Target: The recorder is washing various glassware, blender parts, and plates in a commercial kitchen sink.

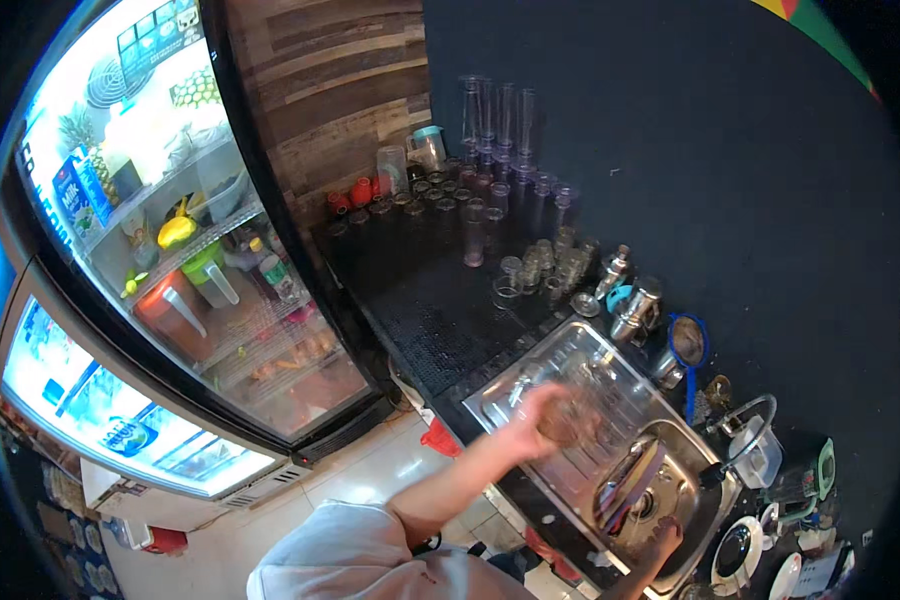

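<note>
My left hand (531, 429), blurred, is over the ribbed drainboard (487, 405) of a stainless-steel sink. Its fingers are around a clear drinking glass (561, 424), also blurred. Other clear glassware (529, 375) lies on the drainboard beyond it; the pieces run together and are hard to tell apart. My right hand (666, 535) is at the near part of the sink basin (675, 487), below the drain. Nothing shows in it, though its finger pose is unclear. Long cutting boards (634, 484), one purplish, lean inside the basin on its left side.
A curved faucet (765, 405) arches beside the basin. Along the dark wall stand a blue-rimmed strainer (688, 341), metal shakers (637, 307) and small glasses (540, 262). Tall glasses (474, 232) stand farther back. White plates (736, 551) lie right of the sink. A glass-door refrigerator (270, 315) stands left.
</note>
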{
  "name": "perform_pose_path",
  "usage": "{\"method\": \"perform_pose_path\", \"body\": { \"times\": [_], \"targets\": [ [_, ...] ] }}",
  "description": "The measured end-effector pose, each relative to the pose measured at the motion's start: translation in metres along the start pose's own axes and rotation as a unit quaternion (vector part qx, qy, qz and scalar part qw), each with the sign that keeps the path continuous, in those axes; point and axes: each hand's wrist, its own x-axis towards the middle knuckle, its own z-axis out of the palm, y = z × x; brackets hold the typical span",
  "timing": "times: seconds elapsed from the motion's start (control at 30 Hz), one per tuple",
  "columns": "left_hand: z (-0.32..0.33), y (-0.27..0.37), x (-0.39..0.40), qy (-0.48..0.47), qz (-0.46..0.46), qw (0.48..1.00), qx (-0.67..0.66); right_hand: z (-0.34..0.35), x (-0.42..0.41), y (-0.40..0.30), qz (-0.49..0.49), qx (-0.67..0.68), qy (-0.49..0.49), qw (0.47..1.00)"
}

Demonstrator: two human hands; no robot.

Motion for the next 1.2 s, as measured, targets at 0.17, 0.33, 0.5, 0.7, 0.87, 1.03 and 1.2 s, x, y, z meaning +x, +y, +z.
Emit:
{"method": "perform_pose_path", "body": {
  "times": [0.17,0.33,0.5,0.7,0.87,1.03,1.2],
  "targets": [
    [-0.031,0.157,-0.033,0.099,0.137,0.985,-0.013,0.041,-0.051,0.000,0.030,0.079,0.118,0.989],
    [-0.141,0.228,0.003,0.239,0.193,0.944,-0.117,0.099,-0.069,-0.014,0.050,0.067,0.090,0.992],
    [-0.191,0.261,0.022,0.302,0.134,0.890,-0.314,0.123,-0.039,-0.023,0.021,0.085,0.049,0.995],
    [-0.170,0.238,0.000,0.466,0.170,0.839,-0.224,0.129,0.004,-0.019,-0.003,0.048,0.006,0.999],
    [-0.170,0.187,-0.013,0.592,0.252,0.492,0.586,0.125,0.051,0.001,0.066,0.057,0.022,0.996],
    [-0.178,0.191,0.019,0.589,0.397,0.309,0.633,0.175,0.072,0.005,0.073,0.033,-0.015,0.997],
    [-0.180,0.244,0.017,0.574,0.408,0.353,0.616,0.195,0.055,-0.016,0.065,0.017,0.028,0.997]
  ]
}}
